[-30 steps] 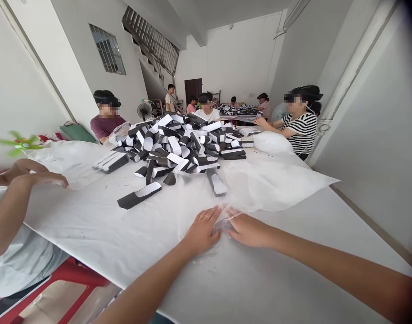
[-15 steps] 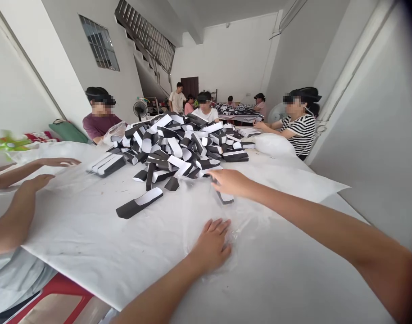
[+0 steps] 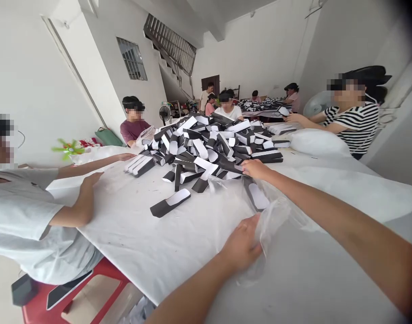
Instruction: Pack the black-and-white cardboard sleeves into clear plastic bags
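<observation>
1. Since the last frame, the right hand (image 3: 256, 168) has been pushed up to the edge of the black and white card pile (image 3: 206, 146); its fingers (image 3: 249, 165) are bent, but whether anything is gripped cannot be told
2. Fingers of the left hand (image 3: 241, 243) are closed on a clear bag (image 3: 271, 229)
3. That bag is held on the white table (image 3: 178, 265), over a loose card piece (image 3: 257, 196)
4. Both co-worker's hands (image 3: 91, 179) are laid open on the table, off to the left

Card pieces (image 3: 199, 148) — black and white (shirt (image 3: 354, 121) striped too).
</observation>
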`<state>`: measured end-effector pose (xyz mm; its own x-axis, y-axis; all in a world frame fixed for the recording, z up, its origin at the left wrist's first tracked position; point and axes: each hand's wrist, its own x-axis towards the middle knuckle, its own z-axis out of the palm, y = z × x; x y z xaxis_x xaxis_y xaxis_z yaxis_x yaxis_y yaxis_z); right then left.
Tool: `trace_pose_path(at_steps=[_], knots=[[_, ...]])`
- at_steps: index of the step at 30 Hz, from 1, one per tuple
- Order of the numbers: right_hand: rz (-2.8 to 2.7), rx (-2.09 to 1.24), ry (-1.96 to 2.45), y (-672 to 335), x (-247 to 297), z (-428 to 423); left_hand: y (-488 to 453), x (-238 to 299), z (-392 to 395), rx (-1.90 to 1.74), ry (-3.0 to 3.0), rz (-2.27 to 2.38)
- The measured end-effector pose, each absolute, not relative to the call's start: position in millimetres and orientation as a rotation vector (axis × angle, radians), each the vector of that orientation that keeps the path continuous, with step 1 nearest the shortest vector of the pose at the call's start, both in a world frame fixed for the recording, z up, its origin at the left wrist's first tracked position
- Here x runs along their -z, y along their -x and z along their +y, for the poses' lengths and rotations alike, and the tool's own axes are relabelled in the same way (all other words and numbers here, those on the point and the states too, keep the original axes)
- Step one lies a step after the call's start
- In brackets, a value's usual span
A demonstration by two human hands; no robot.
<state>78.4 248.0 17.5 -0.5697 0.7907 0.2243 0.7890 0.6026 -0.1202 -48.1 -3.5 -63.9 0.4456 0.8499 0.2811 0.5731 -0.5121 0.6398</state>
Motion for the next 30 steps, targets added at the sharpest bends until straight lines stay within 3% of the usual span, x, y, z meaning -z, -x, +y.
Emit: trace_pose_path(at_steps=[4,8,13,18,24,30], knots=[[-2.518,-0.035,1.087,-94.2,-46.2,190.2,47.0,50.8,-5.2,-0.940,-2.179,1.064],[-2.257,-0.198,0.960,-116.1,-66.9,90.7,42.0,52.4,-6.7,-0.808,-2.278,1.001],[-2.675,-0.123,0.916,-142.4,-19.0,-5.1,35.7,65.0,-9.5,-0.678,-2.340,1.159],[-2.767,-0.169,1.160,-170.4,27.2,-35.2,32.7,64.7,-7.9,-0.769,-2.257,1.223],[-2.894,-0.138,1.245,-193.8,24.6,-59.2,32.9,63.5,-7.6,-0.985,-1.917,1.338],[-2.861,-0.096,1.147,-170.6,25.3,-50.7,27.9,53.6,-16.8,-1.091,-2.190,1.215]])
